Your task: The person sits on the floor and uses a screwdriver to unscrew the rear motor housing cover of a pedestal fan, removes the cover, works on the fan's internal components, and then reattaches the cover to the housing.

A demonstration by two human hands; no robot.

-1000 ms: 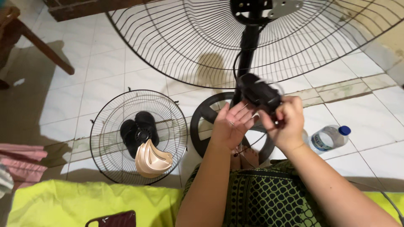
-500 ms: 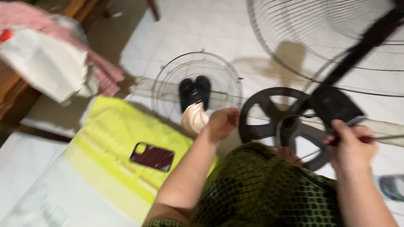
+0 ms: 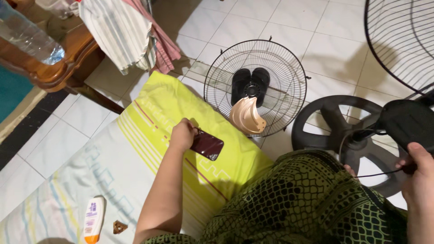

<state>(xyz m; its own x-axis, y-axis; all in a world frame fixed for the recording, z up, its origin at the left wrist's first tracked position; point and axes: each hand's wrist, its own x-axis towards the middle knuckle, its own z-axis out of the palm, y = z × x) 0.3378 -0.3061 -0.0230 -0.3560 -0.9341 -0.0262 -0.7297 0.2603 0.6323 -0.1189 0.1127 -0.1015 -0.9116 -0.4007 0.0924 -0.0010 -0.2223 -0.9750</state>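
Observation:
My left hand (image 3: 182, 134) rests on the yellow-green pillow (image 3: 172, 113) with its fingers closed on the end of a dark red phone (image 3: 207, 144). At the right edge my right hand (image 3: 419, 174) grips a thin black cable (image 3: 361, 151) beside the black fan motor housing (image 3: 407, 122). Below the housing lies the round black fan base (image 3: 334, 122). A small fan guard (image 3: 255, 86) lies flat on the tiles, with a pair of black sandals (image 3: 250, 83) under it and a gold fan blade (image 3: 247, 117) on it.
A large fan guard (image 3: 402, 40) fills the top right. A wooden table (image 3: 54, 58) with a plastic bottle (image 3: 27, 36) and draped cloths (image 3: 126, 31) stands at top left. A white tube (image 3: 93, 219) lies on the pale sheet (image 3: 54, 190). My lap is covered by green patterned cloth (image 3: 307, 203).
My left hand left the motor housing, swung left and reached the phone on the pillow. My view turned left. My right hand stayed at the housing and cable.

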